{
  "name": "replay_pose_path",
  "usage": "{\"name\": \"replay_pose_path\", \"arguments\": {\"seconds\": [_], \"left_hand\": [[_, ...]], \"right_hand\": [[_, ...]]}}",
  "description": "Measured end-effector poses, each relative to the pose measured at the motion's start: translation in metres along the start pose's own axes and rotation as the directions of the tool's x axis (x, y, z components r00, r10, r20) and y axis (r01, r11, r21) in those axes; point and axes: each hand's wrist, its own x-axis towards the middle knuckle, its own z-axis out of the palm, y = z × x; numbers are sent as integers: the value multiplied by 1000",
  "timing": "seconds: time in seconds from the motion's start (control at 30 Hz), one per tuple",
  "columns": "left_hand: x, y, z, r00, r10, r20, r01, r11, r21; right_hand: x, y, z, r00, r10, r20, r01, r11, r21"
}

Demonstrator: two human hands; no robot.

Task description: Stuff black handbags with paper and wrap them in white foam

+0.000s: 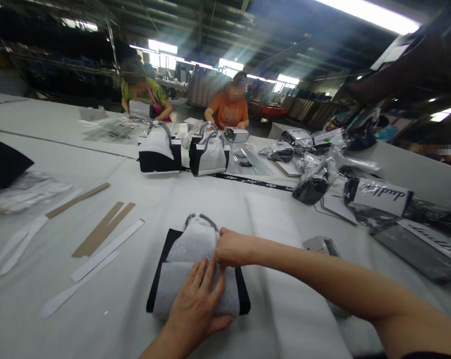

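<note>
A black handbag [244, 294] lies in front of me, its front covered by a white foam sheet [190, 244] with an overlapping fold across the middle. Its wrapped handle [201, 218] arches up at the far end. My left hand [199, 294] rests flat on the lower part of the sheet, fingers stretched out and thumb apart. At the bag's upper right side, beside the base of the handle, my right hand [231, 248] is closed with its fingers curled against the sheet's edge. What those fingers pinch is hidden.
White foam sheeting [285, 259] and a grey tape dispenser [323, 245] lie to the right. Two wrapped bags [160, 154] stand ahead. Plastic-bagged handbags [315, 179] pile up at right. Brown and white card strips [104, 229] lie left. Two people work across the table.
</note>
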Motion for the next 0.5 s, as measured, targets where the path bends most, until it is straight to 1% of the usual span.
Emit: {"name": "replay_pose_path", "arguments": {"seconds": [0.07,0.1,0.2,0.27,0.33,0.4,0.43,0.47,0.5], "left_hand": [[0,-1,1,1000,14,8,-15,1000,8],[0,-1,2,1000,18,11,-18,1000,6],[1,-2,4,1000,18,12,-18,1000,-16],[2,-2,5,1000,18,12,-18,999,-29],[3,-3,5,1000,15,13,-14,999,-39],[4,-3,5,1000,7,10,-6,999,-54],[4,-3,5,1000,3,8,-2,998,-61],[4,-3,5,1000,1,7,0,998,-66],[4,-3,4,1000,0,7,0,998,-70]], "right_hand": [[2,6,4,1000,5,-24,-4,999,50],[3,10,6,998,15,-55,-10,996,83],[8,25,14,984,99,-146,-69,979,193],[14,35,20,972,194,-131,-152,949,274],[18,45,28,957,277,-83,-224,894,389],[18,53,37,940,331,-79,-232,795,561],[15,55,41,923,374,-95,-219,711,668],[12,55,43,892,437,-115,-200,610,767],[7,53,45,849,512,-131,-182,516,837]]}}
